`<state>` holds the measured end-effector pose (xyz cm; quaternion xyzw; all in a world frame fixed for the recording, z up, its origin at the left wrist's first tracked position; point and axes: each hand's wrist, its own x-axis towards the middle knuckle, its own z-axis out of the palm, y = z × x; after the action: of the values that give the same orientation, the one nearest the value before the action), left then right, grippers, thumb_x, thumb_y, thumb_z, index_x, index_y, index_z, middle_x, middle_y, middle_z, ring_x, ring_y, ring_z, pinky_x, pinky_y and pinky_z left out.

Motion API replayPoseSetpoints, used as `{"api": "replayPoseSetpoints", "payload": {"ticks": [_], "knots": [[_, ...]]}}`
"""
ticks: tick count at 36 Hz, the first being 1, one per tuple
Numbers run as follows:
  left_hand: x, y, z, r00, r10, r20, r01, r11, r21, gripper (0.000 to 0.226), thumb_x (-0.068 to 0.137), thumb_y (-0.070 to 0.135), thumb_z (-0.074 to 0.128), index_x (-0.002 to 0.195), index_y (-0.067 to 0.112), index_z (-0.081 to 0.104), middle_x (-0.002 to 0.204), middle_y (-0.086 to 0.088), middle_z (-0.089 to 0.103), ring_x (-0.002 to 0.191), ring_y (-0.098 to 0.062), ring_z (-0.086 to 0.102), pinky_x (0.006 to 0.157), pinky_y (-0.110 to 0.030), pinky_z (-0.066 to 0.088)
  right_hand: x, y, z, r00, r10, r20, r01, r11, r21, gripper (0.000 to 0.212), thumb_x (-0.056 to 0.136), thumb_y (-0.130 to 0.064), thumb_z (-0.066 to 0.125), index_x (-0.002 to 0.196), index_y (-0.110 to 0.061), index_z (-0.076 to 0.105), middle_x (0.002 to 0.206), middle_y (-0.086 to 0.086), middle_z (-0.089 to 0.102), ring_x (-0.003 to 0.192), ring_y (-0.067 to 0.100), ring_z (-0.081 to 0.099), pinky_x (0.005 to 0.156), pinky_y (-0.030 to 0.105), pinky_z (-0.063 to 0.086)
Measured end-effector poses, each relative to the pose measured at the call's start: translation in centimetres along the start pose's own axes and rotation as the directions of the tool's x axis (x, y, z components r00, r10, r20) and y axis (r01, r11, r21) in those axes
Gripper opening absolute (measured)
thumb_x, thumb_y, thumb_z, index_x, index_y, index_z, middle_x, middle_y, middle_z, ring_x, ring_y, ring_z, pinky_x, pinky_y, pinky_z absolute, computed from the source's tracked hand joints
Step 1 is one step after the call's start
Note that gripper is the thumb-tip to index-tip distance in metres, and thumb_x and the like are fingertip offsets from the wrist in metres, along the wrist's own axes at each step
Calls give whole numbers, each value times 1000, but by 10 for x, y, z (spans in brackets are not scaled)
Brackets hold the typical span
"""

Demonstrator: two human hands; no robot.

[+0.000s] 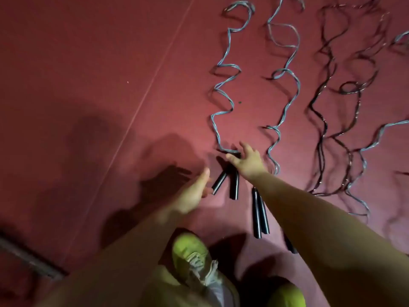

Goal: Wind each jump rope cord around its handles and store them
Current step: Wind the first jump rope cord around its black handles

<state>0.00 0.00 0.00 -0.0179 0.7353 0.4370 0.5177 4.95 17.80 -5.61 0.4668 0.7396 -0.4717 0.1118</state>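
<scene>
Right hand [247, 160] spread, reaching over top of the leftmost black handles [225, 181] where the blue cord [223, 89] joins, likely to gather them; left hand [194, 191] open just left, holding nothing.

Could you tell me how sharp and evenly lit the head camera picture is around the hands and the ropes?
Head view: dim and reddish; the left hand is motion-blurred, the right hand is sharper; hard shadows fall left of both arms on the floor; the far cords look soft.
</scene>
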Motion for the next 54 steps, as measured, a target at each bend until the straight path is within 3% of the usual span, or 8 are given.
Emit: {"api": "replayPoseSetpoints", "payload": {"ticks": [8,12,16,23,28,36,45,54], "knots": [[17,-25,4,984,-177,-29,173,979,-104,48,95,53,37,89,13,64,82,-7,62,71,-15,56,65,-26,43,1,-3,1,986,-12,167,37,988,-150,29,98,-31,52,91,-5,63,87,14,61,84,27,55,73,32,41],[-7,-7,-1,994,-104,-15,104,994,-42,81,70,85,43,116,22,64,131,2,57,122,-10,49,108,-24,31,-40,-18,-16,968,-68,240,61,998,34,32,101,-28,46,74,-11,51,68,2,65,68,27,58,66,39,52],[-42,30,-1,999,33,-26,-32,998,49,46,100,49,29,131,26,54,128,16,47,121,1,38,98,-14,21,-86,-44,-41,965,-96,244,62,988,142,31,102,-31,44,82,-8,48,73,22,65,64,31,57,66,52,54],[-88,52,-8,989,108,97,-114,992,59,77,45,102,37,81,45,73,116,8,67,114,-11,58,110,-37,35,-190,-110,-101,959,-219,181,159,943,293,30,102,-34,41,83,-11,41,84,25,69,63,36,60,60,46,54],[-214,108,-3,946,250,207,-278,953,123,11,95,33,54,86,27,56,88,11,57,86,-3,52,80,-14,40,-252,-137,-137,963,-246,107,190,907,375,30,103,-34,39,83,-13,44,73,11,68,46,25,54,43,27,49],[-314,112,0,900,289,327,-379,889,257,18,85,10,68,97,15,55,73,0,56,52,-7,54,49,-17,44,-343,-158,-169,965,-244,92,149,806,573,29,103,-33,40,90,-11,51,77,13,65,39,13,56,37,21,45],[-400,123,1,884,342,320,-434,854,287,20,83,4,66,97,14,56,60,1,52,44,-6,49,45,-19,45,-421,-153,-189,830,-555,-54,557,825,95,33,100,-28,48,129,-12,54,113,-3,57,102,10,54,91,28,44],[-433,118,5,795,317,518,-323,943,-81,22,73,21,54,86,4,62,55,-5,55,43,-15,52,50,-28,52,-443,-141,-203,713,-697,82,672,712,203,39,98,-39,42,70,-12,48,64,-13,40,59,3,36,58,21,31]]}}
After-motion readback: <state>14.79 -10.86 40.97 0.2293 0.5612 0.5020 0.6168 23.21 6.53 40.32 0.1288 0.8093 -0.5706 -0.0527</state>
